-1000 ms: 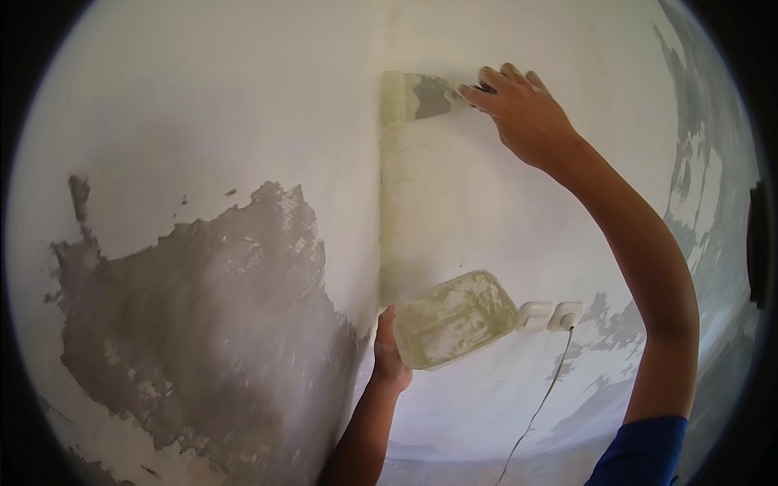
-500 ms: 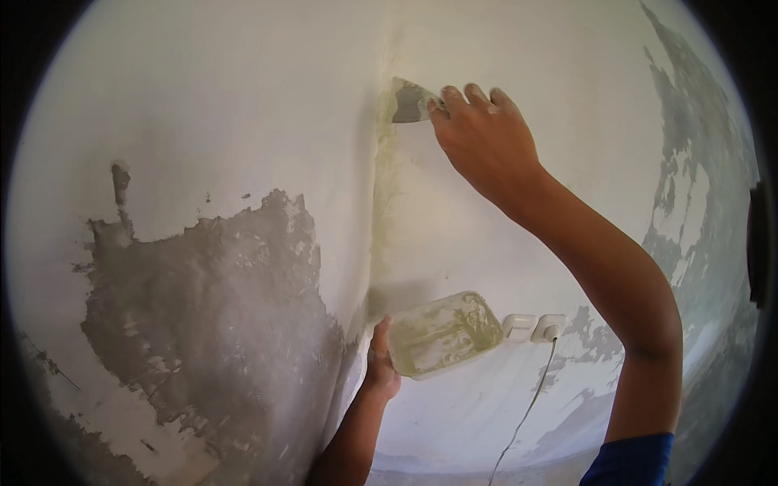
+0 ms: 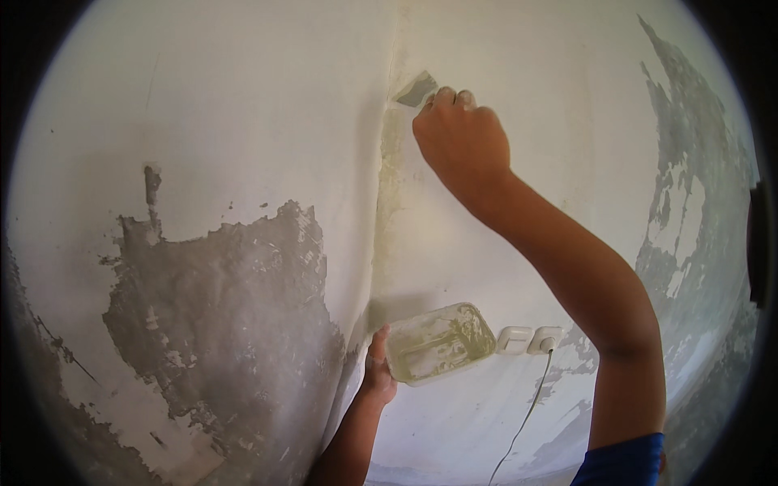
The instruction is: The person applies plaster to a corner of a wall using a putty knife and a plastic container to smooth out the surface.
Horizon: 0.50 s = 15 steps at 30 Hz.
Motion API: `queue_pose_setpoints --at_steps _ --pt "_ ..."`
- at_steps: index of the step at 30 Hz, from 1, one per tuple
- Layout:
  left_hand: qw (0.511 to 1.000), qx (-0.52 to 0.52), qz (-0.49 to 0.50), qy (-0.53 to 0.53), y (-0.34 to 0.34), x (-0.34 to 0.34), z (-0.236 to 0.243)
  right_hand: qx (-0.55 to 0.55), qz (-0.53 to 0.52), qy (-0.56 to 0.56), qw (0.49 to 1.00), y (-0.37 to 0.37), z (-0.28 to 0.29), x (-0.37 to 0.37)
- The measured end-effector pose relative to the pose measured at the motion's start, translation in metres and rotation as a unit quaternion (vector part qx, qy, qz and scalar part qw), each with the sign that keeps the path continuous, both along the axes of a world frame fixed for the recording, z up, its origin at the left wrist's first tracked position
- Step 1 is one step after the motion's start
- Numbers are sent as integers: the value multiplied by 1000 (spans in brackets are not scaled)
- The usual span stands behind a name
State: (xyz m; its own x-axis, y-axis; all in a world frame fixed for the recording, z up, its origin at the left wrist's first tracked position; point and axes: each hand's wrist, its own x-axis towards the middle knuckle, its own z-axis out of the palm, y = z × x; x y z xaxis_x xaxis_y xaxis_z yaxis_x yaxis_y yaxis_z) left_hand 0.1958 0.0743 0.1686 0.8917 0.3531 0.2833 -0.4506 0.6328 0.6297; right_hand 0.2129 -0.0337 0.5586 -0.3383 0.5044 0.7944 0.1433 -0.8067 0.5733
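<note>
Clock taken from the middle of the view. Hands well apart, each occupied.

Right hand, toward 1 o'clock: fist closed round a flat grey metal scraper, handle hidden in the grip. Blade points to the hand's 10 to 11 o'clock, tilted, its wide edge just beside the wall corner. Whether it touches the wall, cannot tell.

Left hand, at 6 o'clock: clamped on the left end of a translucent rectangular plastic tub smeared with greenish-white paste, thumb at the rim (other fingers hidden).

A streaky yellow-green paste band runs along the corner from 12 toward 6. Right of it, open pale wall between scraper and tub.

Tightest edge: the tub's right end, beside a white square wall switch at 4 o'clock; then a white socket, thin grey cable hanging. Rough grey bare patch, 8 to 9 o'clock.
</note>
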Motion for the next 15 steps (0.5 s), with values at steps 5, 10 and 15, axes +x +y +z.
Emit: queue_pose_setpoints --at_steps 5,10,15 --pt "1000 -4 -25 -15 -5 -6 9 -6 -79 51 996 12 -32 0" --pt "1000 19 -1 0 -2 -5 4 -59 -107 39 992 15 -65 -10" --pt "999 6 -28 16 -8 -17 25 -129 -116 75 982 -10 -87 -23"
